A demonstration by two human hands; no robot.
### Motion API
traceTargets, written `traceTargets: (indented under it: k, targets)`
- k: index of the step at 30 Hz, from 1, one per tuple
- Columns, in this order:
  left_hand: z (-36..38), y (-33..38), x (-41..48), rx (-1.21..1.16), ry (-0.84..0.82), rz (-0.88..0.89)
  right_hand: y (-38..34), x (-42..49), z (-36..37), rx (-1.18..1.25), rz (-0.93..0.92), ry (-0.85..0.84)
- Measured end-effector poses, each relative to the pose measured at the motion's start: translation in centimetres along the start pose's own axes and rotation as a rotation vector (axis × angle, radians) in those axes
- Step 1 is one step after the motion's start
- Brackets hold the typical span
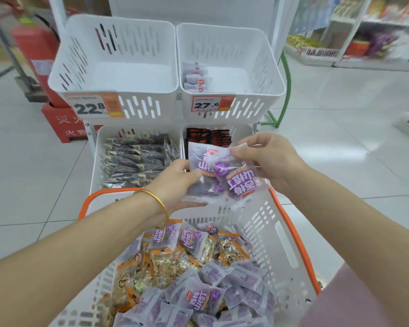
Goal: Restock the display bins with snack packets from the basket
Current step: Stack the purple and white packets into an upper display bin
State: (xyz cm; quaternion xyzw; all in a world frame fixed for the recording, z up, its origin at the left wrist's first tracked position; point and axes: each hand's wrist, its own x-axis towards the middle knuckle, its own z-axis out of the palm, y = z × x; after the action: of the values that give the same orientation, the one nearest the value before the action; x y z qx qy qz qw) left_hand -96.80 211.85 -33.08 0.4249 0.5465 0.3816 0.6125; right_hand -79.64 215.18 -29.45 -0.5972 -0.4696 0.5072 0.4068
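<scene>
Four white bins stand in two tiers at the far side. The upper left bin (128, 38) has nothing in it. The upper right bin (222, 43) holds a short row of purple packets (196, 79) along its left wall, too blurred to count. The lower left bin (95, 156) is full of dark packets (135, 159), and the lower right bin (243, 131) holds red-and-black packets (208, 136). Two price tags hang on the upper bins, 22.8 (92, 106) on the left and 27.6 (211, 103) on the right.

Both hands are raised over the far rim of the basket (269, 232), in front of the lower bins. The left hand (175, 182), with one gold bangle (156, 199) on its wrist, grips a purple packet (198, 159), perhaps with more beneath it. The right hand (269, 161) pinches a second purple packet (240, 182) that overlaps the first.

The near basket, white with an orange rim, holds two kinds of packets in heaps: many purple ones (198, 300) and many orange-brown ones (165, 263).
</scene>
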Motion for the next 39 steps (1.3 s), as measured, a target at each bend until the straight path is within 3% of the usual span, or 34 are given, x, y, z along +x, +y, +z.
traceTargets:
  k: [7,12,18,23,28,34,39]
  targets:
    - [-0.2,-0.3,0.3,-0.025,-0.043,0.038,0.7,-0.9,2.2,-0.058,-0.067,-0.051]
    - [0.0,-0.6,0.4,-0.197,0.039,0.050,0.8,-0.7,2.4,-0.246,-0.111,0.077]
    - [-0.7,-0.3,1.2,-0.325,0.182,0.097,1.1,-1.9,1.8,-0.097,0.167,-0.221]
    - [-1.0,0.1,1.1,-0.213,0.176,0.105,0.1,-1.1,0.7,0.134,0.081,-0.109]
    - [-1.7,1.0,1.5,-0.159,0.236,0.032,-0.9,-0.6,-0.5,-0.077,-0.140,-0.171]
    - [-0.6,0.9,0.5,0.015,-0.075,0.111,-0.8,-1.0,0.6,-0.185,-0.317,-0.171]
    - [-0.8,0.0,0.7,0.164,-0.085,0.214,-0.5,-0.5,1.0,-0.319,-0.515,-0.081]
